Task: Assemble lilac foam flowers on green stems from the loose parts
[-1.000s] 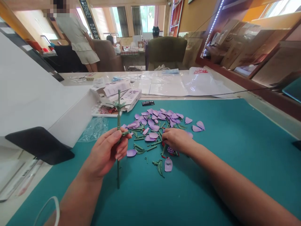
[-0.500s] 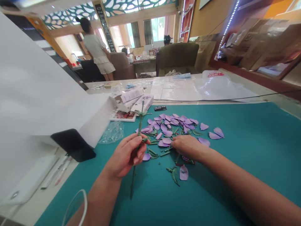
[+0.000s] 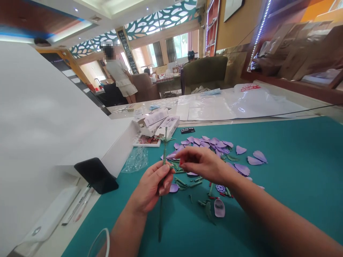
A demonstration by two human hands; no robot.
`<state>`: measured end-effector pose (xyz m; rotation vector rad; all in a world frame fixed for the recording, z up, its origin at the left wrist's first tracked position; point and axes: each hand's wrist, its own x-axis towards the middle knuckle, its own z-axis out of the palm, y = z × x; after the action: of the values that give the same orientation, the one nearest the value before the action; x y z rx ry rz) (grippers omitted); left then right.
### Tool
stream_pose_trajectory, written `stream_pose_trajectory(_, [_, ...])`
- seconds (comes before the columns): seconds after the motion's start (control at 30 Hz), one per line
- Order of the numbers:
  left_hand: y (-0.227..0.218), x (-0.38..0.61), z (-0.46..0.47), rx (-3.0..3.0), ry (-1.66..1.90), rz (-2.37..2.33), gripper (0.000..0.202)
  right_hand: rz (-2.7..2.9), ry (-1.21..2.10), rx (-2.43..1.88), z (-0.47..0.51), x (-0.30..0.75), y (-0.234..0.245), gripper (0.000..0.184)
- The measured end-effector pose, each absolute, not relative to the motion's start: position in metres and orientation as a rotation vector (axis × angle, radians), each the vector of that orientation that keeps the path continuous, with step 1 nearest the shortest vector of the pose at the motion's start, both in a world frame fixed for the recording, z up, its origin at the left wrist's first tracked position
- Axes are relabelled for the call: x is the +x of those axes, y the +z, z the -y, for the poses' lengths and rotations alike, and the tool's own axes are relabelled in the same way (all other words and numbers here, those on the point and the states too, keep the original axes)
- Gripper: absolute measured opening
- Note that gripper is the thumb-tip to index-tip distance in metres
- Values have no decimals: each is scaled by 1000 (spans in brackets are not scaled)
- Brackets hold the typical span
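My left hand [image 3: 158, 178] is closed around a green toy flower stem [image 3: 160, 217], which stands nearly upright with small leaves [image 3: 165, 140] near its top. My right hand [image 3: 203, 164] hangs over the pile, just right of the stem, its thumb and fingers drawn together. A speck of red shows at its fingertips; what they hold, if anything, I cannot make out. Under and behind that hand lie loose purple petals [image 3: 205, 144] and short green stem pieces [image 3: 196, 184]. Nearer me are a pale purple petal [image 3: 219, 208], a leaf piece [image 3: 209, 211] and a purple lattice disc [image 3: 220, 188].
A green mat [image 3: 294, 185] covers the table. To the left are a black phone-like slab [image 3: 96, 175], pens [image 3: 77, 203] and crumpled clear plastic [image 3: 136, 159]. Opened boxes [image 3: 168, 128] lie at the back beside a black card [image 3: 187, 130]. A person [image 3: 120, 76] stands far off.
My right hand has lifted off the pile and moved left, close to the stem. My left hand keeps its grip on the stem. The camera view has shifted and tilted upward slightly.
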<state>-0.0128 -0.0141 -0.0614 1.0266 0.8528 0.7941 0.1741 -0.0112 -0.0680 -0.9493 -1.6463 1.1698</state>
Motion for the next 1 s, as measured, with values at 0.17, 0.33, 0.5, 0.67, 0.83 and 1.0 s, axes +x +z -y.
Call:
stream_pose_trajectory(0.17, [-64, -12, 16, 1028, 797, -834, 36, 1327, 1309, -843, 12, 166, -73, 8])
stream_pose_trajectory(0.33, [-66, -8, 18, 1042, 809, -800, 38, 1185, 1386, -741, 17, 160, -72, 11])
stream_pose_trajectory(0.5, [-67, -7, 19, 1035, 811, -791, 37, 1176, 1365, -742, 18, 155, -74, 12])
stream_pose_trajectory(0.67, [-67, -6, 20, 1036, 822, -781, 37, 1238, 1269, -787, 18, 154, -77, 9])
stream_pose_trajectory(0.83, [-69, -4, 20, 1022, 818, -808, 39, 1405, 967, -839, 19, 154, -81, 3])
stream_pose_trajectory(1.0, [-68, -2, 21, 1038, 854, -833, 37, 1636, 531, -888, 21, 156, -82, 10])
